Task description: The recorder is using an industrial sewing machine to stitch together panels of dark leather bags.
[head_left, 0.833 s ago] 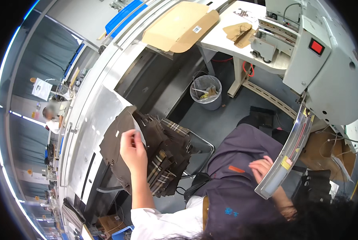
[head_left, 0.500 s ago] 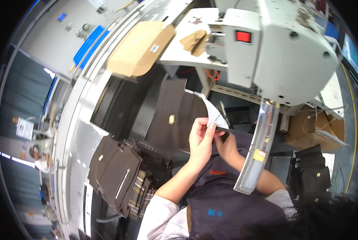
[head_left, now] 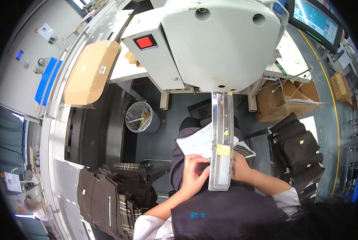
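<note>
Under the narrow clear-and-metal guide arm [head_left: 220, 176] with yellow tape, a white-faced piece [head_left: 195, 142] with a dark, striped right edge lies over my lap. My left hand [head_left: 193, 176] grips its near left edge with bent fingers. On the arm's other side, my right hand [head_left: 241, 168] holds the piece's right part, its fingertips partly hidden by the arm. A stack of dark brown cloth pieces [head_left: 97, 192], some plaid, lies to my left; more dark pieces [head_left: 293, 146] hang at my right.
The pale machine head [head_left: 215, 48] with a red switch is ahead, a screen [head_left: 313, 18] at upper right. Around it are a bin [head_left: 141, 124], cardboard boxes [head_left: 279, 112], a cardboard sheet [head_left: 85, 76] and a blue tray [head_left: 45, 84]. A co-worker [head_left: 37, 210] is at far left.
My left hand left the left-hand stack with a piece and joined my right; both moved down under the arm, the piece now white side up. The view has turned toward the machine.
</note>
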Available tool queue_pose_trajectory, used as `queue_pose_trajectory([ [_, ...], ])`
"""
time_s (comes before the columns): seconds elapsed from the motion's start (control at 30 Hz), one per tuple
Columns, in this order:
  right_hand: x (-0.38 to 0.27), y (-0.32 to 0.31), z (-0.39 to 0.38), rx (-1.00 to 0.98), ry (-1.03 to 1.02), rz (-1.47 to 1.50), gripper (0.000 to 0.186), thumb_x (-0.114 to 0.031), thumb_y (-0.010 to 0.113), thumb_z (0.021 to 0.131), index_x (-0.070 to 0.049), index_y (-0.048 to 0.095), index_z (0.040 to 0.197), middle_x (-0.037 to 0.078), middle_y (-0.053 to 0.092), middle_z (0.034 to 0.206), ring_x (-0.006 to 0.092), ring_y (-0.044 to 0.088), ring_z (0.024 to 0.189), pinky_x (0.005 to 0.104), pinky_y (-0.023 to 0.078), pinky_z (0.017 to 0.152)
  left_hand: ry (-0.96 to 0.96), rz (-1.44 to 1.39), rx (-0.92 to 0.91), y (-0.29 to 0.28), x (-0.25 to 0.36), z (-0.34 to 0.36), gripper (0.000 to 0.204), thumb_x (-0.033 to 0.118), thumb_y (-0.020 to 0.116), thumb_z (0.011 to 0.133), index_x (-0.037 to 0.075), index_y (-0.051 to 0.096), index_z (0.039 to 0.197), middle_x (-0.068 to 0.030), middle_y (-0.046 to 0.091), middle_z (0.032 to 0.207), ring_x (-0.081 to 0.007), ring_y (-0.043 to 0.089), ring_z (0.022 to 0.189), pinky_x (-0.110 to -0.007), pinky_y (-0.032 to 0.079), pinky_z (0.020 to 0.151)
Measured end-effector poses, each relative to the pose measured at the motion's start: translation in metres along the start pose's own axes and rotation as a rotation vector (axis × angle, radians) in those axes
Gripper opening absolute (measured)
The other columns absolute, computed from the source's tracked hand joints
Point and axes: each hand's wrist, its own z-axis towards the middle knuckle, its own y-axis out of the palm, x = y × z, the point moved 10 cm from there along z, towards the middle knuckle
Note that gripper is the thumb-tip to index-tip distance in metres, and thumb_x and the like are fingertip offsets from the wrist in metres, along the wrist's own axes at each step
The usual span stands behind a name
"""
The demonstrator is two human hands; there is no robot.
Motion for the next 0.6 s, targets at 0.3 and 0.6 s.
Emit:
queue_pose_trajectory([
  [0.3, -0.047, -0.008, -0.024, -0.258, 0.044, 0.519, 0.026, -0.003, 0.072, 0.064, -0.008, 0.046, 0.069, 0.005, 0.053, 0.078, 0.0241, 0.054, 0.074, 0.0338, 0.044, 0.064, 0.22, 0.341, -0.365, 0.019, 0.011, -0.027, 0.023, -0.001, 0.064, 0.06, 0.004, 0.058, 0.082, -0.0059, 0.058, 0.077, -0.0283, 0.06, 0.067, -0.035, 0.048, 0.056],
  [0.6, -0.04, 0.0, -0.042, -0.482, 0.215, 0.779, 0.012, -0.006, 0.073, 0.078, -0.003, 0.064, 0.084, 0.006, 0.061, 0.088, 0.0183, 0.06, 0.084, 0.0276, 0.047, 0.077, -0.068, 0.245, -0.505, 0.018, 0.002, -0.041, 0.017, 0.005, 0.066, 0.075, 0.005, 0.064, 0.092, -0.0101, 0.064, 0.089, -0.0317, 0.063, 0.074, -0.035, 0.051, 0.063],
])
